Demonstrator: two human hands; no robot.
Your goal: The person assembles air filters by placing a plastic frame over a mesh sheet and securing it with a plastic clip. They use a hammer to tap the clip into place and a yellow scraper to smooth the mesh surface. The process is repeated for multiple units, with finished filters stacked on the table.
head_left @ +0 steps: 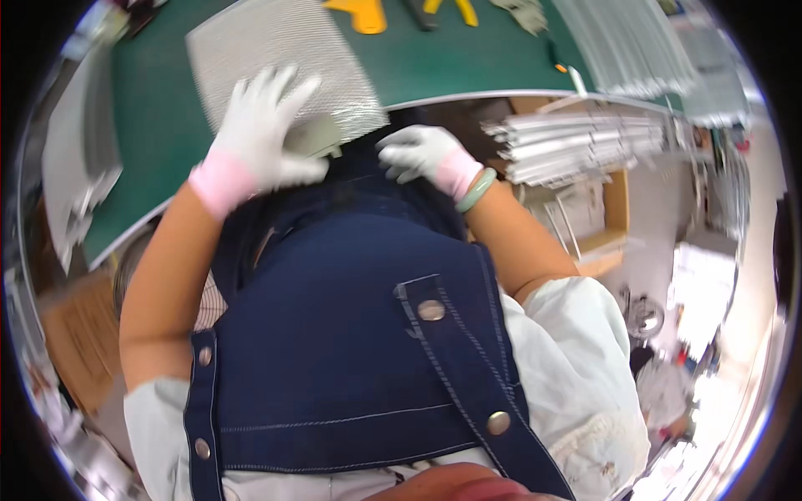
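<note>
Green tabletop | silvery sheet (finely textured) | left fingers splayed, right fingers half-curled, both released

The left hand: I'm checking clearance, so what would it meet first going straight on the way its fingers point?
The silvery textured sheet, which spreads ahead of the left hand in the picture; depth is unclear, so it may already touch the sheet or pass just above.
</note>
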